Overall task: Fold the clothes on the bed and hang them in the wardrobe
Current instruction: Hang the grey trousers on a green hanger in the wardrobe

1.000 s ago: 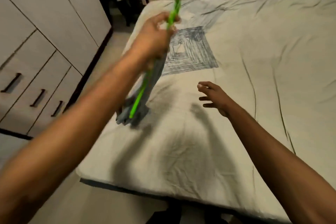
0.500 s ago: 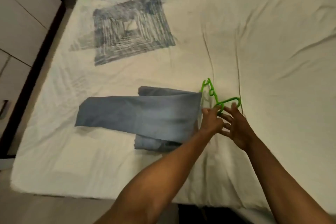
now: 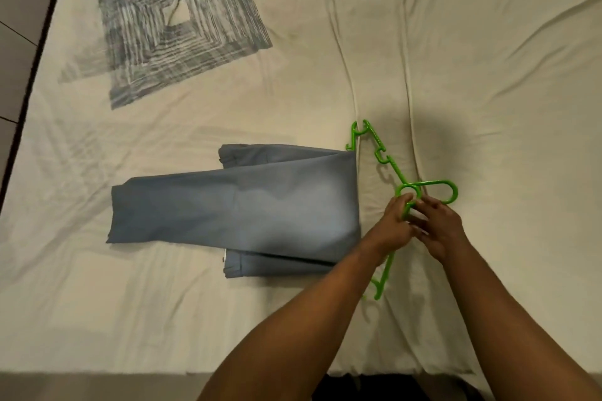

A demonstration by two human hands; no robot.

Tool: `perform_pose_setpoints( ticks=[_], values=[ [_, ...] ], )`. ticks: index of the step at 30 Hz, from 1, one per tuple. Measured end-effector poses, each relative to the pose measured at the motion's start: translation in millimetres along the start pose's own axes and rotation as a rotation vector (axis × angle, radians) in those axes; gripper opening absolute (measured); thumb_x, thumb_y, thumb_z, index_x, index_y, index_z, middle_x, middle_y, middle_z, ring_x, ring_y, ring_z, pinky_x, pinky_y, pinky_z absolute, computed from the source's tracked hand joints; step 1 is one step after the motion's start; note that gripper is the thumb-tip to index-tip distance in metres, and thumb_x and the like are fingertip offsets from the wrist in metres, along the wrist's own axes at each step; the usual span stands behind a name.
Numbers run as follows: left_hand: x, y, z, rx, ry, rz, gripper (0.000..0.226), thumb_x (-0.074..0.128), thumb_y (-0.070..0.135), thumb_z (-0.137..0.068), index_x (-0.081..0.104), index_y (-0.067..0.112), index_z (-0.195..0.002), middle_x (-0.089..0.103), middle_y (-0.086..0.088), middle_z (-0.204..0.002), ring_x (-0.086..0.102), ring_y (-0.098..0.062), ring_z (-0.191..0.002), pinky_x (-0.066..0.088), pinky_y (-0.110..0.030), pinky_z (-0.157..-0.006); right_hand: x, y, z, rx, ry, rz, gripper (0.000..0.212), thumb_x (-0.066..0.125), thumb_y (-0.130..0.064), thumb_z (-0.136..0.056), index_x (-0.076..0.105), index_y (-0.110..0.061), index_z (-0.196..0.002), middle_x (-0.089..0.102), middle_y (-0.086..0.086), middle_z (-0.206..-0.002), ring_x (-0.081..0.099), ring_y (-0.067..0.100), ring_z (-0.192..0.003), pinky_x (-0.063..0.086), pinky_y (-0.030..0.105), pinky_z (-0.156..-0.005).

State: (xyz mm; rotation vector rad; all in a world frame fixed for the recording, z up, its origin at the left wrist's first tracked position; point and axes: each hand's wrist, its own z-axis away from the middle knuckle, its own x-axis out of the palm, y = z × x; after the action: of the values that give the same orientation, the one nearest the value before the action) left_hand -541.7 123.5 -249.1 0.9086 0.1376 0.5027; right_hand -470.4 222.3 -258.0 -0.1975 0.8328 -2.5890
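A folded pair of grey-blue trousers [image 3: 241, 208] lies flat on the cream bed sheet [image 3: 472, 75], draped over the bar of a bright green plastic hanger [image 3: 381, 153]. The hanger lies on the sheet at the trousers' right edge, its hook pointing right. My left hand [image 3: 392, 225] grips the hanger at the ring below the hook. My right hand [image 3: 438, 228] meets it there, fingers curled on the same ring. The hanger's lower arm shows below my left wrist.
A grey square pattern [image 3: 176, 19] is printed on the sheet at the upper left. Wardrobe fronts [image 3: 16, 26] run along the left edge beyond the bed. The bed's near edge [image 3: 130, 371] crosses the bottom of the view.
A second ago my left hand held the hanger with the trousers up in the air. Now they lie on the bed and both hands are at the hanger's neck.
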Motion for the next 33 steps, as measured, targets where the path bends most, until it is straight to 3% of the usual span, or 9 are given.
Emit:
perform_pose_setpoints(
  ticks=[3,7,10,13,16,19,25,30,33],
  values=[
    [-15,-17,-2,0.007,-0.036,-0.001,0.072,0.052,-0.012,-0.091,0.024,0.007,-0.155,0.031,-0.003,-0.153,0.032,-0.013,-0.135,0.038,-0.031,-0.11,-2,8,-19,0.031,0.059,-0.009,0.012,0.063,-0.009,-0.096,0.063,-0.019,-0.102,0.069,0.006,-0.086,0.062,0.018,-0.068,0.051,0.032,-0.065],
    [-64,-45,17,0.069,0.105,0.033,0.052,0.05,-0.018,-0.091,0.045,-0.002,-0.14,0.051,-0.018,-0.136,0.057,-0.002,-0.106,0.046,-0.009,-0.082,1,25,-33,0.06,0.223,-0.048,0.013,0.062,-0.007,-0.092,0.056,-0.019,-0.089,0.062,0.007,-0.063,0.055,0.01,-0.04,0.045,0.019,-0.042],
    [-127,-59,44,0.063,0.352,0.09,0.03,0.051,-0.009,-0.096,0.063,0.009,-0.116,0.066,-0.01,-0.102,0.063,0.001,-0.072,0.049,-0.012,-0.063,10,41,-30,-0.034,0.491,0.138,0.022,0.068,-0.022,-0.085,0.06,-0.011,-0.102,0.067,0.02,-0.095,0.066,0.026,-0.067,0.053,0.033,-0.059],
    [-216,-78,82,0.09,0.738,-0.028,0.022,0.055,0.001,-0.097,0.068,0.018,-0.101,0.07,-0.003,-0.095,0.066,-0.018,-0.083,0.055,-0.026,-0.075,40,52,3,-0.3,0.599,0.478,0.031,0.062,-0.021,-0.086,0.055,-0.008,-0.113,0.066,0.02,-0.113,0.062,0.039,-0.106,0.045,0.042,-0.088],
    [-315,-106,126,0.116,1.158,-0.341,0.014,0.059,0.006,-0.092,0.065,0.01,-0.104,0.067,-0.01,-0.102,0.063,-0.031,-0.097,0.053,-0.047,-0.09,82,75,26,-0.566,0.442,0.711,0.022,0.06,-0.014,-0.088,0.057,-0.009,-0.11,0.065,0.017,-0.102,0.06,0.04,-0.097,0.044,0.043,-0.082],
    [-395,-128,159,-0.078,1.408,-0.497,0.037,0.058,0.022,-0.086,0.059,0.002,-0.117,0.058,-0.026,-0.116,0.054,-0.046,-0.11,0.046,-0.054,-0.092,127,111,33,-0.822,0.262,0.938,0.023,0.058,-0.024,-0.087,0.06,-0.009,-0.104,0.063,0.016,-0.097,0.059,0.038,-0.092,0.046,0.043,-0.077],
    [-488,-147,186,-0.49,1.151,-0.493,0.092,0.074,0.048,-0.084,0.025,0.013,-0.154,0.03,-0.021,-0.156,0.027,-0.042,-0.143,0.025,-0.061,-0.113,198,159,47,-1.04,-0.068,1.423,0.021,0.064,-0.028,-0.083,0.06,-0.012,-0.096,0.059,0.014,-0.093,0.056,0.035,-0.084,0.048,0.041,-0.067],
    [-524,-155,182,-0.448,1.013,-0.444,0.081,0.078,0.039,-0.084,0.035,0.006,-0.145,0.042,-0.025,-0.143,0.042,-0.044,-0.132,0.038,-0.055,-0.109,208,180,51,-1.07,-0.073,1.608,0.038,0.047,-0.045,-0.082,0.062,-0.016,-0.099,0.059,0.011,-0.098,0.055,0.033,-0.088,0.046,0.04,-0.07],
    [-535,-152,181,-0.417,0.948,-0.186,0.079,0.082,0.035,-0.081,0.038,0.008,-0.141,0.052,-0.017,-0.137,0.055,-0.039,-0.119,0.051,-0.052,-0.093,206,185,50,-1.047,-0.065,1.596,0.042,0.046,-0.047,-0.084,0.062,-0.015,-0.105,0.059,0.012,-0.103,0.056,0.034,-0.093,0.047,0.042,-0.074]
  ],
)
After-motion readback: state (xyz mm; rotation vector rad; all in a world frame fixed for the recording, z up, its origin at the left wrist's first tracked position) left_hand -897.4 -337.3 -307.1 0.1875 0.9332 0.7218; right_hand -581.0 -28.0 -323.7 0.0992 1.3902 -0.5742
